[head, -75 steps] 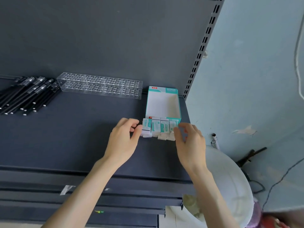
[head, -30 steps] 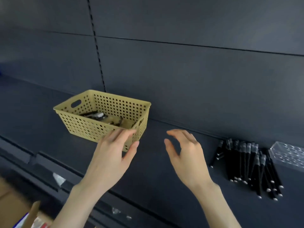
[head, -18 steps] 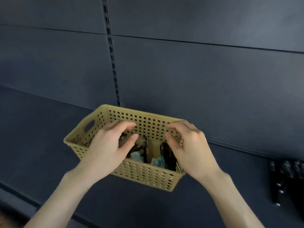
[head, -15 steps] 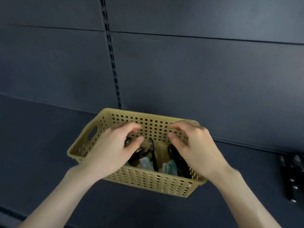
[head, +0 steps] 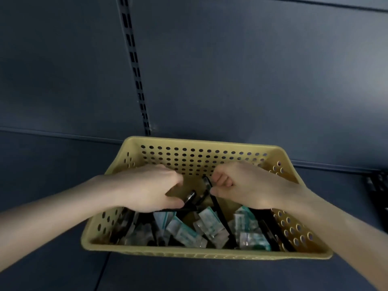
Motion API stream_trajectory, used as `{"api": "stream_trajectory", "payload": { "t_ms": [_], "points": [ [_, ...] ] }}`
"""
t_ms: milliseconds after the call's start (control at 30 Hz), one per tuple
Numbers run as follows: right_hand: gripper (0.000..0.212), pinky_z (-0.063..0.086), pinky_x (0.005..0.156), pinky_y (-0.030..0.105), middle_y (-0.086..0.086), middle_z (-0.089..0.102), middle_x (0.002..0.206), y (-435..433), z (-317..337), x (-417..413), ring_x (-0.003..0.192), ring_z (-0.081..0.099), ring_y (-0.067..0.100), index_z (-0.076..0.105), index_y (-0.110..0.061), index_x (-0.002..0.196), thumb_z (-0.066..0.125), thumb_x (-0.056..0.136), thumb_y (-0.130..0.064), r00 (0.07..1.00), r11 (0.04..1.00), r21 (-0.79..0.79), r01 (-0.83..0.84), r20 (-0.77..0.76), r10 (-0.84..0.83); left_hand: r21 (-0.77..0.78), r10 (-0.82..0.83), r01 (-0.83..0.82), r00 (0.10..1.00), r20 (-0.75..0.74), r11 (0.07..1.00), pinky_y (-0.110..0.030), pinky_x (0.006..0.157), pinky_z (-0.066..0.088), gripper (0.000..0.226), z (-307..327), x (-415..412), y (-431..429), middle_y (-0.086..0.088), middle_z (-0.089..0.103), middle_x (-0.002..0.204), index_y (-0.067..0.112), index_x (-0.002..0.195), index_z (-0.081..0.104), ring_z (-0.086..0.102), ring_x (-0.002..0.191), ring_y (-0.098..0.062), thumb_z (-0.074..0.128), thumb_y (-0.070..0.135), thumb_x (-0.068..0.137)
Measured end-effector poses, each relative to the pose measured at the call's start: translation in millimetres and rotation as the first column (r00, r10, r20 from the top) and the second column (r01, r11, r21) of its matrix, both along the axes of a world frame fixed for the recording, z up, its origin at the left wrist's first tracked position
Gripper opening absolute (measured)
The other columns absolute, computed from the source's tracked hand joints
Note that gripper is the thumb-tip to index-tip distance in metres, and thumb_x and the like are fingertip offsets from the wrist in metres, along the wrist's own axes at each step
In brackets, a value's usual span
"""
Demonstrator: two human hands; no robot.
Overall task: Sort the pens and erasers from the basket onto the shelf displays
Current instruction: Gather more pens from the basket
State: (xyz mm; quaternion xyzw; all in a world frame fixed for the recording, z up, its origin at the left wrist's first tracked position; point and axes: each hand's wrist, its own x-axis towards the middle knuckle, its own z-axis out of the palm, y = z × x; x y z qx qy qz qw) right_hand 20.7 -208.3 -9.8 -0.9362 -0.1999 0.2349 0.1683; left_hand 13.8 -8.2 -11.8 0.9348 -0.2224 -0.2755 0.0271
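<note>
Both hands reach into the yellow perforated basket (head: 189, 156), which stands on the dark shelf (head: 52, 164). The right hand (head: 254, 185) has its fingers (head: 223, 181) curled and pinches the upper end of a black pen (head: 220, 213). This pen's long axis slants from the far centre toward the near right, and its lower end is buried among the wrapped erasers (head: 182, 229). The left hand (head: 147, 189), fingers curled, appears to grip a second pen (head: 190, 196) by its capped end, just beside the first. The teal-and-white erasers are heaped mid-basket, and further pens lie along both side walls. Lifting along the slant would likely free the black pen.
</note>
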Motion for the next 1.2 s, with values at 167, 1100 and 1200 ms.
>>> {"api": "stream_trajectory", "payload": {
  "t_ms": [167, 1100, 1200],
  "points": [
    [0.049, 0.051, 0.084, 0.043, 0.020, 0.066, 0.107, 15, -16, 18, 0.096, 0.064, 0.032, 0.060, 0.001, 0.111, 0.061, 0.087, -0.042, 0.979, 0.991, -0.118, 0.063, -0.184, -0.084, 0.037, -0.039, 0.047, 0.981, -0.189, 0.998, -0.028, 0.060, 0.045, 0.041, -13, 12, -5, -0.007, 0.065, 0.103, 0.013, 0.108, 0.060, 0.058, 0.079, -0.017, 0.054, 0.049, 0.090],
    [0.047, 0.034, 0.045, 0.015, 0.005, 0.049, 0.079, -6, 3, -3, 0.061, 0.042, 0.006, 0.059, 0.008, 0.111, 0.071, 0.074, -0.017, 0.720, 0.505, 0.551, 0.664, -0.655, -0.231, -0.530, 0.151, -0.507, 0.804, -0.576, 0.680, -0.018, 0.059, 0.053, 0.020, -4, 2, -24, -0.004, 0.069, 0.075, 0.001, 0.088, 0.070, 0.066, 0.067, -0.011, 0.067, 0.020, 0.084],
    [0.025, 0.036, 0.051, 0.018, 0.006, 0.047, 0.083, -8, 6, -3, 0.063, 0.042, 0.008, 0.063, -0.003, 0.101, 0.062, 0.086, -0.023, 0.753, 0.557, 0.532, 0.638, -0.582, -0.306, -0.378, 0.210, -0.339, 0.916, -0.342, 0.861, -0.017, 0.057, 0.050, 0.027, -9, 11, -13, -0.005, 0.072, 0.086, 0.008, 0.096, 0.070, 0.062, 0.063, -0.007, 0.069, 0.031, 0.082]
  ]
}}
